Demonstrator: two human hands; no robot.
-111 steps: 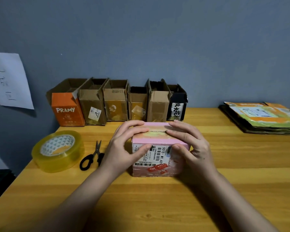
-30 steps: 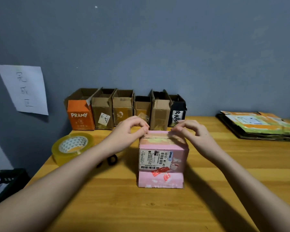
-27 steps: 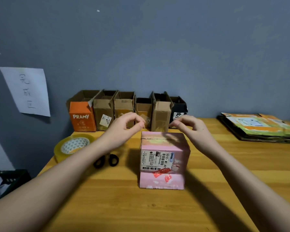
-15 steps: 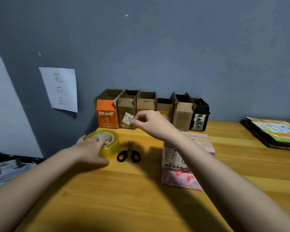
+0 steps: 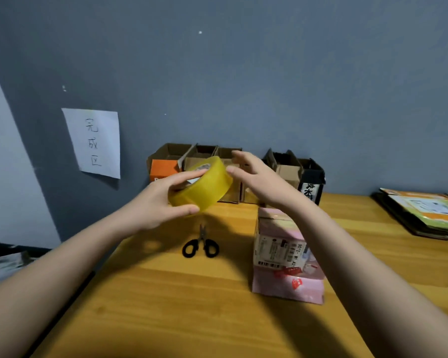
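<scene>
so we had the tape (image 5: 204, 187) up off the table (image 5: 166, 306) in our left hand (image 5: 161, 202), fingers wrapped over the top edge and thumb hooked under the bottom one, a proper grip. The roll sat tilted, its open face turned up. Our right hand (image 5: 259, 177) was just to the right of it, fingers straight and loose, holding nothing. Its thumb tip was right at the roll's rim, but we honestly couldn't tell if it touched

The scissors (image 5: 201, 246) lay flat on the table straight below the left hand's fingertips, blades closed and pointing away from us. The pink box (image 5: 287, 285) stood under our right forearm, label (image 5: 279, 250) facing us, well apart from the tape. A row of open boxes (image 5: 285, 171) lined the wall (image 5: 269, 73) right behind both hands. Up and left of the left hand a handwritten sheet (image 5: 95, 143) hung on that wall, and a flat stack (image 5: 424, 213) lay way off to the right of the right hand
</scene>
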